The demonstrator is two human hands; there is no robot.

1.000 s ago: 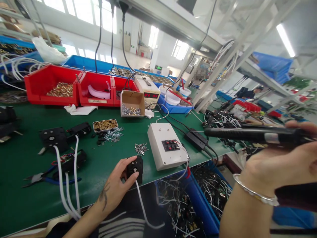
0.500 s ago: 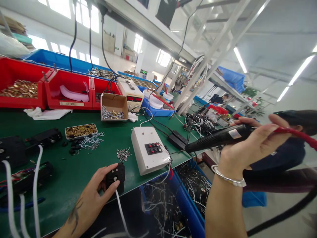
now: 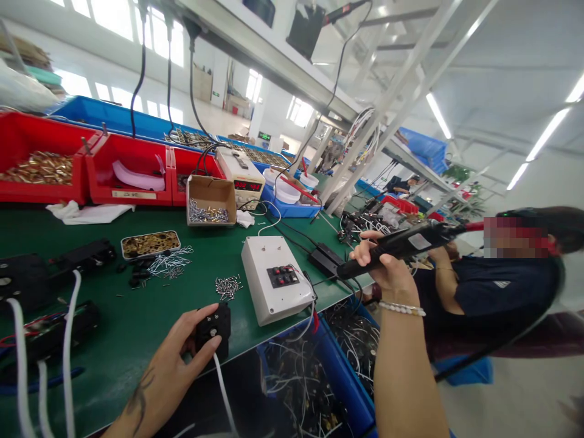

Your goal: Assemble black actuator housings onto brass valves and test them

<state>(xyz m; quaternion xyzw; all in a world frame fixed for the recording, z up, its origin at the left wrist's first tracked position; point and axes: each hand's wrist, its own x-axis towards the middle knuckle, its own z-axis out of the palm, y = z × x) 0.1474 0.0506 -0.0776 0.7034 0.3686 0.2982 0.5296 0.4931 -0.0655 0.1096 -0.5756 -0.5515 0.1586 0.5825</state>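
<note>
A: The left hand point(image 3: 180, 359) is gripping the small black housing point(image 3: 213, 331) right at the near edge of the green bench mat point(image 3: 137, 316). The thumb is on one side, and the fingers are curling over the top and pinching it.

B: And the right hand point(image 3: 387, 271) is holding the electric screwdriver point(image 3: 396, 246) up in the air, well apart from that housing. The fingers are wrapping tight round the barrel, and the tip is pointing down toward the white control box point(image 3: 276, 277).

A: That edge is what I'm worrying about. The housing is sitting so close to the drop that, if the pinch is loosening at all, I'd say it's tipping straight into the blue bin point(image 3: 351, 389) of wired parts below.

B: Its white cable point(image 3: 223, 395) is hanging off the bench too, so any snag there is dragging the part the same way.

A: The driver is the other risk for me. Its cord seems to be trailing out past the seated co-worker point(image 3: 483, 292) on the right, and a tug there could be jerking the tip off line.

B: Any path inward is crossing the control box and the loose screws point(image 3: 227, 285) just beside it. In my judgement a low sweep is risking scattering them across the mat.
</note>
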